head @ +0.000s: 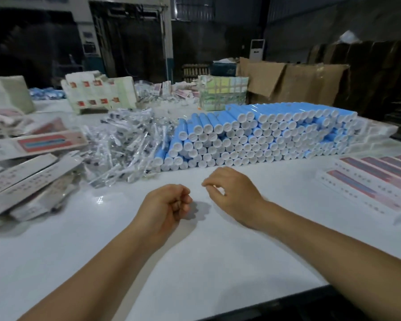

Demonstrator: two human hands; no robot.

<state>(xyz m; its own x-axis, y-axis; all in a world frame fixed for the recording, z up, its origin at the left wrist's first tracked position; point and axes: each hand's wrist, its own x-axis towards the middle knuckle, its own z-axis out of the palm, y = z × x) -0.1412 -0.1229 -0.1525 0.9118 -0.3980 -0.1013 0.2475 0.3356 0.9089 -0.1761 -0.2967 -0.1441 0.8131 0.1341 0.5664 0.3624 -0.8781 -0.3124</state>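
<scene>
My left hand (169, 202) hovers over the white table (195, 251) near its middle, fingers curled into a loose fist with nothing visible in it. My right hand (232, 191) is just to its right, palm down, fingers loosely bent toward the table top and holding nothing I can see. Directly beyond both hands lies a big stack of blue tubes with white caps (252, 140), cap ends facing me. Left of the stack is a heap of small parts in clear plastic bags (125, 147).
Flat printed card boxes lie piled at the left (30, 167) and in a neat row at the right (375, 179). White cartons with red labels (97, 93) and a taped bundle (222, 91) stand at the back. Brown cardboard (299, 82) rises behind the table.
</scene>
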